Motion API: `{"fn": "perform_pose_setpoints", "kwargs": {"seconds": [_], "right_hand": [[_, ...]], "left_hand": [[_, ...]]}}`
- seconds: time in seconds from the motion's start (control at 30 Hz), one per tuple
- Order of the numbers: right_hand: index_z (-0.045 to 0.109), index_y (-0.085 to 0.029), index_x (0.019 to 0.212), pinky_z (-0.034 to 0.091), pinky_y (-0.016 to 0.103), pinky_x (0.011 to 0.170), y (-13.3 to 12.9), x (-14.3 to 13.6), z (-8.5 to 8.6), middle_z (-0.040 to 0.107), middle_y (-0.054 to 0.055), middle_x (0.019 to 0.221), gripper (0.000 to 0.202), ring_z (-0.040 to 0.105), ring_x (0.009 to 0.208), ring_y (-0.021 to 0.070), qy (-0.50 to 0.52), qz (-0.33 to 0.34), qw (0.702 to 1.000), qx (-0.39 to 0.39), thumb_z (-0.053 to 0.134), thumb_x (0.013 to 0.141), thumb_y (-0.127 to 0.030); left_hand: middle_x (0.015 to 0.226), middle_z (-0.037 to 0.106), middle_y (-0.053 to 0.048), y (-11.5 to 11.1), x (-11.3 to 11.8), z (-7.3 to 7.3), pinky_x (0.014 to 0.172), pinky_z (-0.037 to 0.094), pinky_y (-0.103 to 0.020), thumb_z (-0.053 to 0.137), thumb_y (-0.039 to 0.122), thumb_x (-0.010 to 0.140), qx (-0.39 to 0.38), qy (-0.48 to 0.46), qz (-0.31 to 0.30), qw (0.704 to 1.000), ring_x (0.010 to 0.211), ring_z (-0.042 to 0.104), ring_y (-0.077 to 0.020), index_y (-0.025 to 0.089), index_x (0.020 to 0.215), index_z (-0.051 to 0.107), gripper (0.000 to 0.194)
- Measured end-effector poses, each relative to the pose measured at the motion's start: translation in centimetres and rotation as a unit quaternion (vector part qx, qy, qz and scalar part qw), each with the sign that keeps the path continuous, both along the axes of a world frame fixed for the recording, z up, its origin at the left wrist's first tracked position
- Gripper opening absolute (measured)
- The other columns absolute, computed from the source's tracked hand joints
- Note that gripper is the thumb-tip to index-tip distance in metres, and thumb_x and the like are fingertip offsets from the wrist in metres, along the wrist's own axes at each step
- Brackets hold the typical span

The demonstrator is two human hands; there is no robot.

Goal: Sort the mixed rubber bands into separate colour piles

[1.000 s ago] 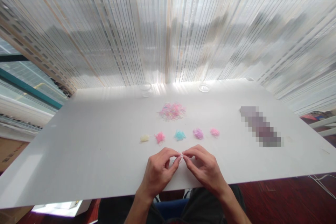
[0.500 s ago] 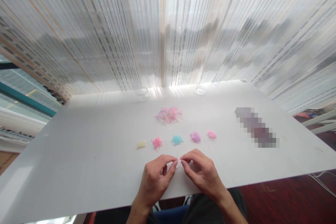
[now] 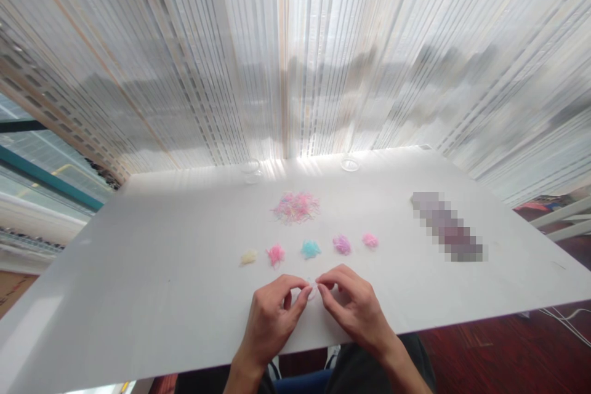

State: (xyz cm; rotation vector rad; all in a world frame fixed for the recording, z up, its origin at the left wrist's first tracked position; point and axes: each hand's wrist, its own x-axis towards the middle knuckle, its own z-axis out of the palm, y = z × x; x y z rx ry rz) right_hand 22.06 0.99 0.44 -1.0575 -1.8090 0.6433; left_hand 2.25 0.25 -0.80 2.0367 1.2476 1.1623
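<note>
My left hand (image 3: 276, 313) and my right hand (image 3: 356, 306) meet fingertip to fingertip near the table's front edge, each in a pinch of thumb and forefinger. Between them are thin, pale pinkish rubber bands (image 3: 312, 290), too fine to count. Just beyond my hands runs a row of small rubber band piles: pale yellow (image 3: 249, 257), deep pink (image 3: 276, 254), turquoise (image 3: 311, 249), purple (image 3: 342, 244) and light pink (image 3: 370, 240). Behind the row lies a larger heap of mixed-colour rubber bands (image 3: 296, 207).
On the white table (image 3: 138, 283), a clear round container (image 3: 252, 167) and a clear round lid or dish (image 3: 350, 164) stand along the back. A blurred-out oblong object (image 3: 447, 226) lies at the right. String curtains (image 3: 286, 61) hang behind the far edge.
The view has shifted slightly. Both hands keep their pinch in nearly the same place, and the thin bands between the fingertips have changed shape a little. The piles look the same.
</note>
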Motion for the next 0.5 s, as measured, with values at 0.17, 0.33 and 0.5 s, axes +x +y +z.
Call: {"fn": "perform_pose_setpoints", "kwargs": {"seconds": [0.17, 0.33, 0.5], "right_hand": [[0.071, -0.022, 0.096, 0.054, 0.027, 0.071, -0.05, 0.02, 0.08, 0.069, 0.002, 0.082, 0.01, 0.066, 0.076, 0.016, -0.003, -0.001, 1.0, 0.001, 0.063, 0.096, -0.017], [0.071, -0.022, 0.092, 0.053, 0.026, 0.066, -0.13, -0.01, 0.25, 0.069, 0.002, 0.08, 0.01, 0.066, 0.074, 0.0163, -0.007, -0.008, 1.0, -0.009, 0.062, 0.096, -0.019], [0.07, -0.022, 0.091, 0.052, 0.026, 0.068, 0.0, -0.08, 0.02, 0.068, 0.002, 0.08, 0.01, 0.065, 0.074, 0.0157, -0.009, -0.015, 1.0, -0.012, 0.062, 0.097, -0.02]], "left_hand": [[0.087, 0.077, -0.004, 0.16, 0.03, -0.18, 0.059, 0.052, -0.02, 0.064, 0.027, 0.101, 0.006, 0.0, 0.003, 1.0, 0.062, 0.063, -0.011, 0.018, 0.097, 0.073, 0.013], [0.089, 0.078, -0.004, 0.15, 0.08, 0.04, 0.06, 0.053, -0.02, 0.065, 0.024, 0.1, 0.004, -0.014, 0.004, 1.0, 0.064, 0.064, -0.011, 0.018, 0.098, 0.073, 0.011], [0.087, 0.077, -0.003, 0.1, 0.13, 0.2, 0.059, 0.054, -0.019, 0.064, 0.023, 0.1, 0.0, -0.02, 0.005, 1.0, 0.062, 0.064, -0.0106, 0.019, 0.098, 0.074, 0.012]]}}
